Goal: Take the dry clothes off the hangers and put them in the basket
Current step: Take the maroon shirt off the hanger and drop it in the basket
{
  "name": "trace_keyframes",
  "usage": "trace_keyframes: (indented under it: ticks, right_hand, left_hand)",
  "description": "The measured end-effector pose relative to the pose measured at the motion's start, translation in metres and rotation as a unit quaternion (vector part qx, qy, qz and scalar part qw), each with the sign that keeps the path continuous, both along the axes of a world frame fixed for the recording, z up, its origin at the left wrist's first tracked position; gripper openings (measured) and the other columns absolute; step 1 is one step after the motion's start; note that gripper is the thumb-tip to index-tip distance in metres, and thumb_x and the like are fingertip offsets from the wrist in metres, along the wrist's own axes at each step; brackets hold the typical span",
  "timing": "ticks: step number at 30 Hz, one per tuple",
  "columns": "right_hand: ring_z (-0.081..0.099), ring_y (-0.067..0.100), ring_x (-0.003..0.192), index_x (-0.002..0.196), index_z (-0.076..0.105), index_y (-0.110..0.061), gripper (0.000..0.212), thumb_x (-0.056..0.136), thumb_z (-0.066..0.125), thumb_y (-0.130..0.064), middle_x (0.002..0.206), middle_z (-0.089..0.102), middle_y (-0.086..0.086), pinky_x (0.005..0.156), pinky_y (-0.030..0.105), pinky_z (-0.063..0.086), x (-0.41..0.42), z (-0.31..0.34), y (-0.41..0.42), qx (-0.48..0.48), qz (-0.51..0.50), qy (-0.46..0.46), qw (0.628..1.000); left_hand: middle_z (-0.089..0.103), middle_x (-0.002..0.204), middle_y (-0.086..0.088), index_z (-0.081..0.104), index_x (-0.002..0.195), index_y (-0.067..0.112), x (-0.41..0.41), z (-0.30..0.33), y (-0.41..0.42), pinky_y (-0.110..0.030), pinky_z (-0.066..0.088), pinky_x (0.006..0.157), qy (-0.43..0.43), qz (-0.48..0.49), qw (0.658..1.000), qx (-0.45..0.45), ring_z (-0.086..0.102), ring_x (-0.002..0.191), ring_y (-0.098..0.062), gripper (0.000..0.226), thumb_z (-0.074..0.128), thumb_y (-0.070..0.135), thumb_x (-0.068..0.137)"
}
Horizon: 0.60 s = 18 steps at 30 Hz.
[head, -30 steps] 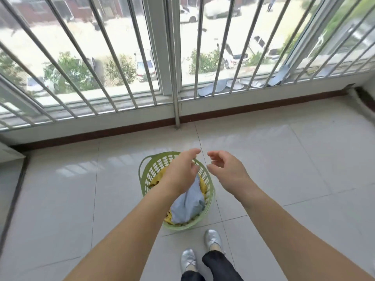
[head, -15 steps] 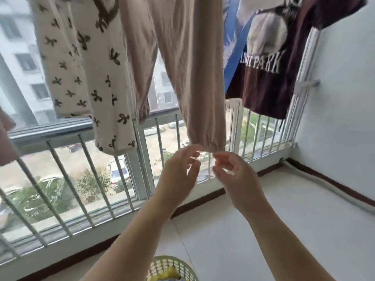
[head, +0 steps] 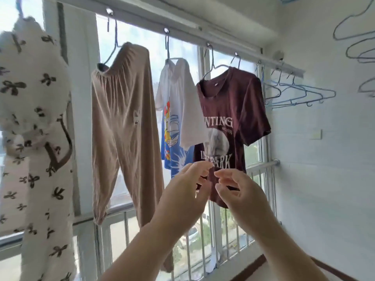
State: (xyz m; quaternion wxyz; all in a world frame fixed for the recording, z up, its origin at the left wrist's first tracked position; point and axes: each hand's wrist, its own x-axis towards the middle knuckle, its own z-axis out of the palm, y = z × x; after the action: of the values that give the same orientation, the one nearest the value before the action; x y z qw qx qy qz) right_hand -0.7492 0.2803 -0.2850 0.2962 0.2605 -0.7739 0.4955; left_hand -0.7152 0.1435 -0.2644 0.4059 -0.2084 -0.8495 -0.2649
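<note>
Several garments hang on wire hangers from a rail along the window top. From left: a white patterned garment [head: 34, 138], beige trousers [head: 123, 126], a white and blue printed T-shirt [head: 175, 110], and a maroon T-shirt [head: 235, 122] with white lettering. My left hand [head: 186, 191] and my right hand [head: 241, 191] are raised side by side in front of the maroon T-shirt's lower hem, fingers loosely curled, holding nothing. Whether they touch the cloth I cannot tell. The basket is out of view.
Empty blue hangers [head: 294, 94] hang at the rail's right end, and more hangers [head: 359, 47] hang on the white wall at the right. A barred window railing [head: 203, 250] runs behind the clothes. A strip of floor shows at the bottom right.
My view has swung up from the green basket on the floor to the hanging clothes. Both hands rose with it, from over the basket, past the beige trouser cuff, to the maroon T-shirt.
</note>
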Motion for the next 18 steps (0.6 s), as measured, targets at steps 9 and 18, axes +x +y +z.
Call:
trace_keyframes:
  ticks: [9, 18]
  right_hand:
    - [0.054, 0.0, 0.093, 0.117, 0.058, -0.024, 0.026, 0.092, 0.054, -0.02, 0.117, 0.056, -0.009, 0.081, 0.007, 0.038, -0.087, 0.113, 0.044, 0.136, -0.094, 0.139, 0.976]
    - [0.054, 0.02, 0.109, 0.12, 0.054, -0.021, 0.031, 0.091, 0.049, -0.012, 0.121, 0.053, -0.001, 0.097, 0.036, 0.04, -0.16, 0.216, 0.053, 0.244, -0.227, 0.258, 0.907]
  left_hand:
    - [0.055, 0.107, 0.013, 0.05, 0.12, 0.032, -0.085, 0.103, 0.039, -0.035, 0.049, 0.088, 0.055, 0.041, 0.996, -0.053, 0.058, 0.098, -0.01, 0.032, 0.051, 0.018, 0.091]
    - [0.054, 0.113, -0.001, 0.05, 0.122, 0.021, -0.165, 0.189, 0.065, -0.038, 0.048, 0.091, 0.087, 0.162, 0.978, -0.098, 0.057, 0.103, -0.02, 0.033, 0.051, 0.015, 0.09]
